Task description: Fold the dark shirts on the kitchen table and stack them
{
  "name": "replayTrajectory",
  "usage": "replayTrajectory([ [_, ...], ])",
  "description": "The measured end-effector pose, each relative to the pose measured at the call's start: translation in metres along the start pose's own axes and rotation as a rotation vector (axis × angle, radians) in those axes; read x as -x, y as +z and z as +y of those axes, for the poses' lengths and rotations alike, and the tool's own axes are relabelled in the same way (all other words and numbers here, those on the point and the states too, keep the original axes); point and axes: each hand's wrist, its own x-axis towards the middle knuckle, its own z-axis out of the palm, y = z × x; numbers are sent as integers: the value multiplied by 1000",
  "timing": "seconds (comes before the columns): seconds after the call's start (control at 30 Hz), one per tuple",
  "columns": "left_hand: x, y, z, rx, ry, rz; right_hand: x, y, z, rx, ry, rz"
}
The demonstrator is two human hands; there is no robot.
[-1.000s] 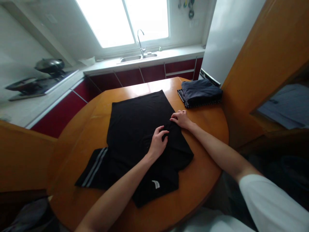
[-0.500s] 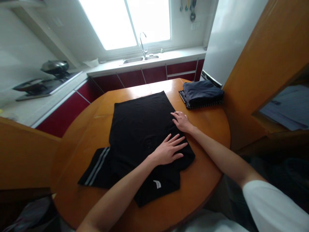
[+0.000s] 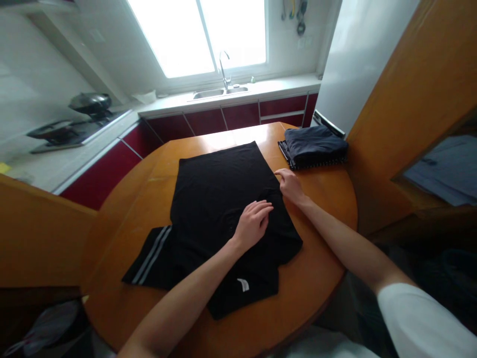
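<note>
A black short-sleeved shirt [image 3: 212, 186] lies spread on the wooden table, its collar end with a white label towards me. One sleeve with two grey stripes [image 3: 151, 256] sticks out at the left; the right side looks folded in. My left hand [image 3: 254, 223] is over the middle right of the shirt, palm down, fingers together and loosely bent, gripping nothing visible. Whether it touches the cloth is hard to tell. At the shirt's right edge is my right hand [image 3: 291, 187], its index finger stretched towards the cloth and the other fingers bent and partly hidden.
A stack of folded dark clothes [image 3: 315, 145] rests at the table's [image 3: 137, 194] far right. Beyond are a counter with a sink [image 3: 208, 93] and tap, and a stove with pans [image 3: 89, 103] at the left. A wooden cabinet [image 3: 395, 109] stands close on the right.
My left hand has drawn back slightly left and up, its spread fingers now together. My right hand has moved right, off the cloth to its edge, with fingers more bent. The shirt looks unchanged.
</note>
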Motion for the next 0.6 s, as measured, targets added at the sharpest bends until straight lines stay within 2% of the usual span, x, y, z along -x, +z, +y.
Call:
replayTrajectory([
  [0.03,0,2,-4,-56,-71,13,6,2,-7,6,-27,-30],
  [0.1,1,7,-12,-152,-167,-41,21,8,-22,58,-72,-124],
  [0.2,3,12,-19,-239,-216,-148,48,16,-40,185,-89,-288],
  [0.3,4,15,-20,-284,-237,-186,71,16,-44,268,-63,-399],
  [0.43,3,14,-18,-303,-242,-194,85,0,-27,337,42,-376],
  [0.6,2,15,-18,-307,-249,-195,83,-20,2,318,181,-274],
])
